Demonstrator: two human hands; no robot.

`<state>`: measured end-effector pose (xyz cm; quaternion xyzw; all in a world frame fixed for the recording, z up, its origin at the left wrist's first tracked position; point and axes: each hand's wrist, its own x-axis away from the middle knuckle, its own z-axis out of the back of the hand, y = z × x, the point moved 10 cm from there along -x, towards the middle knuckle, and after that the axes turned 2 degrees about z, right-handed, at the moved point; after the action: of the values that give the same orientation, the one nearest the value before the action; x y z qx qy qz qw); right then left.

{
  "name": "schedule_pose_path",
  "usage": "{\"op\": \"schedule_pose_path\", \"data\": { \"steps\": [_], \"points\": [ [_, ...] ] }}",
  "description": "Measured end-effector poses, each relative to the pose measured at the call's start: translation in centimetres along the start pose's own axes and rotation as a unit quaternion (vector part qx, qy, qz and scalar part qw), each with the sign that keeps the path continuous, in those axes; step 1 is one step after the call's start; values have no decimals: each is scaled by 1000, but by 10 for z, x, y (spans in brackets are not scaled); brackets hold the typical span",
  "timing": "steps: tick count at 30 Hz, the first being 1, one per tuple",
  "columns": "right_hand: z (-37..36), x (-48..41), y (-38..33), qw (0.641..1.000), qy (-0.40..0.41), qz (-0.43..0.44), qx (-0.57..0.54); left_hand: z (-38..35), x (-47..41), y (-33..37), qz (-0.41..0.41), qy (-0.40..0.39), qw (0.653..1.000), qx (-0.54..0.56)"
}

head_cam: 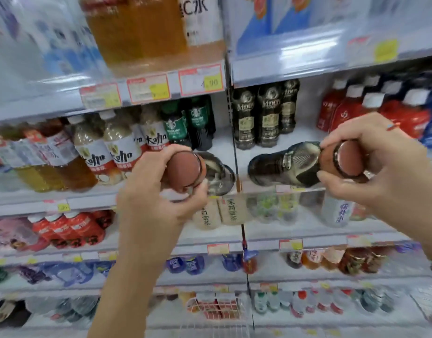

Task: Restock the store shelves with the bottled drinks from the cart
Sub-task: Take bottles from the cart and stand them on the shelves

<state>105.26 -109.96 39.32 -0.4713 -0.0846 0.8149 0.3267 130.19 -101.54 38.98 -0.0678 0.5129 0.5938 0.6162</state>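
Restock under way: left hand (pixel 159 191) grasped left bottle (pixel 183 172), right hand (pixel 385 167) grasped right bottle (pixel 283 164), fingers (pixel 336 178) curled round bases; 2 bottles lay level beyond fingertips above shelf (pixel 305 132), neither yet stood.

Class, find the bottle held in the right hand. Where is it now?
Head view, right of centre: the dark bottle is held on its side by its cap end in the right hand, in front of the standing black bottles.

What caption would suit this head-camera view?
Left-hand grip holds one dark brown-capped plastic bottle, right-hand grip its twin, before the white store shelf.
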Motion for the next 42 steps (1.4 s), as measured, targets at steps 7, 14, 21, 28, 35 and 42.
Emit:
{"op": "schedule_pose_path", "data": {
  "steps": [7,14,21,28,35,42],
  "points": [
    [22,-34,54,995,33,-32,93,-90,-51,37,-62,-63,995,37],
    [23,-75,115,993,13,-103,54,-135,-85,24,-31,-99,995,-4],
    [-14,-106,143,966,70,-170,-181,-153,-113,-10,105,-85,970,201],
    [-66,-102,165,949,97,-212,-214,-208,-112,-41,153,-108,957,220],
    [-122,-55,215,948,-13,-315,-40,-244,-77,-83,223,-179,941,183],
    [-114,-78,248,922,-13,-387,28,-248,-70,-95,226,-236,921,212]
  ]
}}
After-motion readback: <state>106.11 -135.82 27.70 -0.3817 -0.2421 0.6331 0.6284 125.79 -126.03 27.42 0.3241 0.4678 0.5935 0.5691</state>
